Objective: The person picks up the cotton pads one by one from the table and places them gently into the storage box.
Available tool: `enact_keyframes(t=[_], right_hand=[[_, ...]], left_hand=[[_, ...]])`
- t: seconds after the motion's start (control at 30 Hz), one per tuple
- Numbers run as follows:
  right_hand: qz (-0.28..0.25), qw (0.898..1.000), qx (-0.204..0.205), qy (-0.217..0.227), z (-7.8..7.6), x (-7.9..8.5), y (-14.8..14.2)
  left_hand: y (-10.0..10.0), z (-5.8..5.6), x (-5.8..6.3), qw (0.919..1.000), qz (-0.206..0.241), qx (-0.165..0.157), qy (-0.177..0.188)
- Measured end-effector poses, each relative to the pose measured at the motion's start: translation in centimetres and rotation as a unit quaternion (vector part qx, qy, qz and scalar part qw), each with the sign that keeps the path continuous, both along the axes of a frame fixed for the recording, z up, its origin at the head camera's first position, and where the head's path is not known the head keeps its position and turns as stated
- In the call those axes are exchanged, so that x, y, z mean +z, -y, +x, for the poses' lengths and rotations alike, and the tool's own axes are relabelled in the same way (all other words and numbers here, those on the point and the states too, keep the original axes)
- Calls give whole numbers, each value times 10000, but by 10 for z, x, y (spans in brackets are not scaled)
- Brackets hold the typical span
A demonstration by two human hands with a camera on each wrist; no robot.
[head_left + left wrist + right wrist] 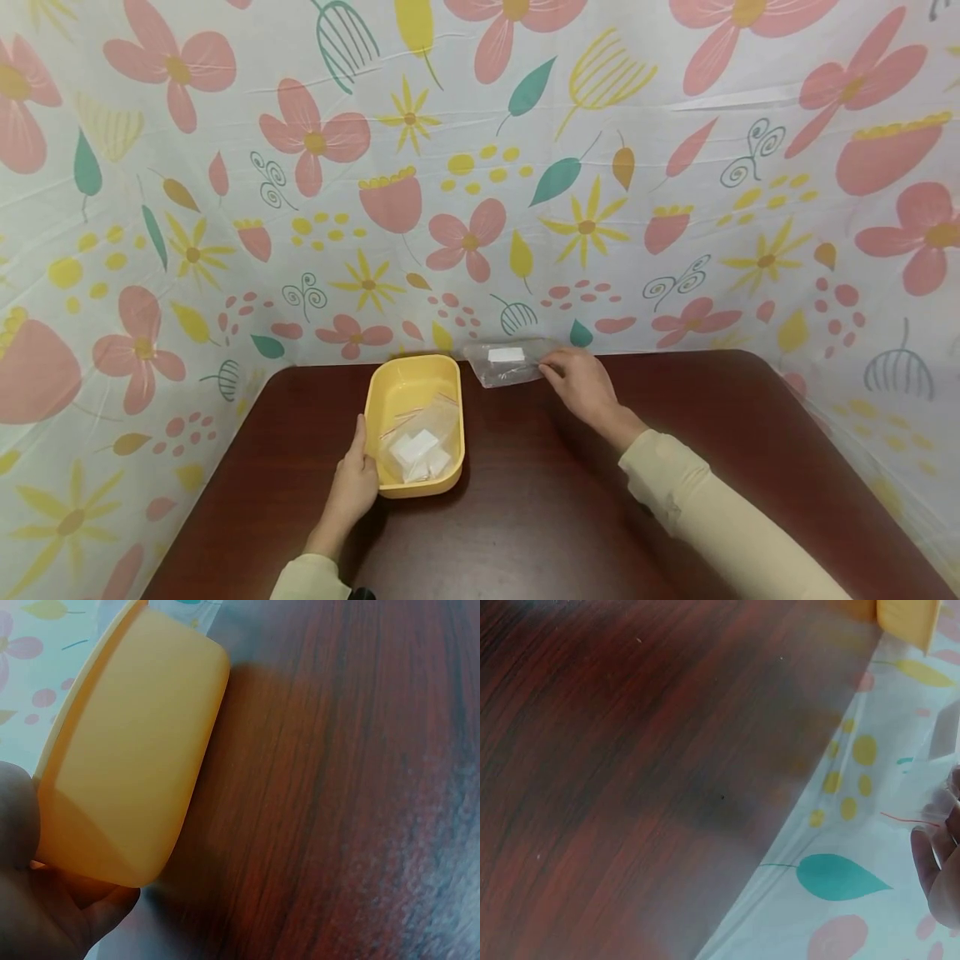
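My left hand (354, 482) grips the near left side of a yellow plastic tray (408, 377). Several clear zip bags (444, 417) with white pieces (417, 450) in them lie at its near end. In the left wrist view, the thumb is at the rim of the tray (127, 750) and fingers reach under it. To the right of the tray, my right hand (585, 387) pinches the edge of a clear zip bag (517, 373), which holds a white rectangular piece (506, 354). A red seal line shows on that bag (919, 802) in the right wrist view.
Both hands work over a dark brown wooden table (517, 517). A white cloth with printed flowers (480, 167) hangs along the back and both sides. The tray and the pinched bag are close to the table's far edge.
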State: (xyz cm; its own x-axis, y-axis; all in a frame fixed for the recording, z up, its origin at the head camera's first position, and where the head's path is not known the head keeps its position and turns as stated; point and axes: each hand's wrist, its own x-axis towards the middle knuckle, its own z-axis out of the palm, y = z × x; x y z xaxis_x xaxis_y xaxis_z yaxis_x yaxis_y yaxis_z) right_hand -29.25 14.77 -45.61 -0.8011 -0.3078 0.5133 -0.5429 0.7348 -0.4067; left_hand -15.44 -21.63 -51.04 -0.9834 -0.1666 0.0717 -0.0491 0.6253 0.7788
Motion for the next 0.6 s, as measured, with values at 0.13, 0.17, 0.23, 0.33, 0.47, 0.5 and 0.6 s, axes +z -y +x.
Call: enact_keyframes(t=[0.13, 0.17, 0.23, 0.33, 0.47, 0.5, 0.6], right_hand=[[-19, 10000, -12, -2, 0, 2, -2], [-26, 10000, -15, -7, 0, 3, -3], [-58, 10000, -10, -6, 1, 3, -3], [-92, 10000, 10, -28, 2, 3, -2], [-125, 9999, 57, -75, 5, 3, 0], [-129, 9999, 60, -92, 5, 3, 1], [-133, 9998, 79, -145, 7, 2, 4]], left_hand=[[0, 0, 0, 10000, -9, 1, 0], [0, 0, 0, 10000, -6, -1, 1], [0, 0, 0, 10000, -9, 1, -2], [1, 0, -1, 10000, 1, -2, 2], [1, 0, -1, 10000, 7, 9, 8], [1, 0, -1, 10000, 14, 5, 8], [1, 0, 0, 10000, 31, -9, 4]])
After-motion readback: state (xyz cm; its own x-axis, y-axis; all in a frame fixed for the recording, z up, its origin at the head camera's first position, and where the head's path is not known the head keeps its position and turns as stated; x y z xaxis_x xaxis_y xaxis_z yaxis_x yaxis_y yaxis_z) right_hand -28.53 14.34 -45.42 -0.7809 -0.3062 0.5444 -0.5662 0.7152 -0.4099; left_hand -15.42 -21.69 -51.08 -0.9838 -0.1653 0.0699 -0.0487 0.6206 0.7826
